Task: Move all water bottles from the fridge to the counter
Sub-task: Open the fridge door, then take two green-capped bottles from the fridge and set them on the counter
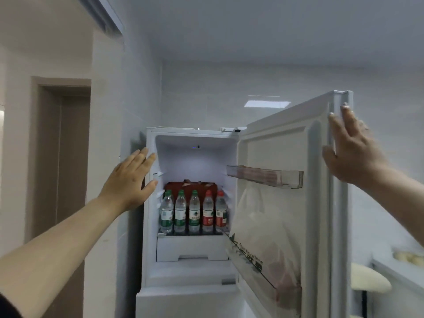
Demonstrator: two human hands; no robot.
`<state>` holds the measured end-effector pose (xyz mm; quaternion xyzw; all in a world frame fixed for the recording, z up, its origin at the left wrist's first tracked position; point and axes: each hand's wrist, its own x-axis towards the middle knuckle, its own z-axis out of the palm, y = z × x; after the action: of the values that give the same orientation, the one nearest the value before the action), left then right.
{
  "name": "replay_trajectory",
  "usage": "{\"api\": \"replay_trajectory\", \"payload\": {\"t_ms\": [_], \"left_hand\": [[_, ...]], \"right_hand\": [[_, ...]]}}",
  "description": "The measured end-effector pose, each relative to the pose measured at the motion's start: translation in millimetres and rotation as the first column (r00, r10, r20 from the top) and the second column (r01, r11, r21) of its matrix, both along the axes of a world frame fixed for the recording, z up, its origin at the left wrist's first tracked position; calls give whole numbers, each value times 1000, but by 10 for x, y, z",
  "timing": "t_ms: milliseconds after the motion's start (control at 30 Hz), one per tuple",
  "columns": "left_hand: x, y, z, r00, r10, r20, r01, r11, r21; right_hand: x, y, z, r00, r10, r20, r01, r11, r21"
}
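Note:
The white fridge [150, 249] stands open, its door [284, 143] swung out to the right. On a shelf inside, several water bottles stand upright in a row: three with green caps and labels [180, 212] on the left, two with red caps and labels [214, 211] on the right. My left hand [130, 180] is raised with straight fingers at the fridge's left front edge, holding nothing. My right hand [351, 145] lies flat with spread fingers against the door's outer edge.
A red box [190, 187] sits behind the bottles. A white drawer [192, 249] is under the shelf. The door holds a clear bin [266, 176] and a plastic bag [263, 226]. A counter [399, 269] and a pale stool [369, 283] are at right; a doorway [62, 157] is at left.

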<state>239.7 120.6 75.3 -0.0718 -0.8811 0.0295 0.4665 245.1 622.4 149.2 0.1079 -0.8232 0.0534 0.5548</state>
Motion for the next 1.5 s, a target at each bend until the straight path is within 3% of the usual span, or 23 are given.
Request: {"api": "replay_trajectory", "payload": {"t_ms": [167,300,733,933,1200,1333,1500], "left_hand": [[-41,-161,21,1000,-12,-20,13,996,84],[-120,-231,15,999,-28,-36,31,996,83],[-906,-308,-33,990,-137,-36,139,988,69],[-1479,-448,-56,969,-246,-7,242,944,225],[-2380,-668,-305,903,-424,71,318,769,554],[-2794,-660,-406,872,-472,131,274,692,668],[-3351,-590,-530,858,-488,161,182,581,793]], "right_hand": [[-163,-958,-237,989,149,3,-147,971,191],[-406,-1638,-398,972,222,77,-234,942,239],[-1265,-2479,-750,916,310,254,-355,923,152],[-1794,-2844,-902,862,321,392,-356,934,18],[-2594,-3398,-1135,734,426,529,-313,903,-294],[-3045,-3587,-1284,658,531,534,-279,830,-483],[-3720,-3717,-1427,544,638,545,-280,750,-599]]}}
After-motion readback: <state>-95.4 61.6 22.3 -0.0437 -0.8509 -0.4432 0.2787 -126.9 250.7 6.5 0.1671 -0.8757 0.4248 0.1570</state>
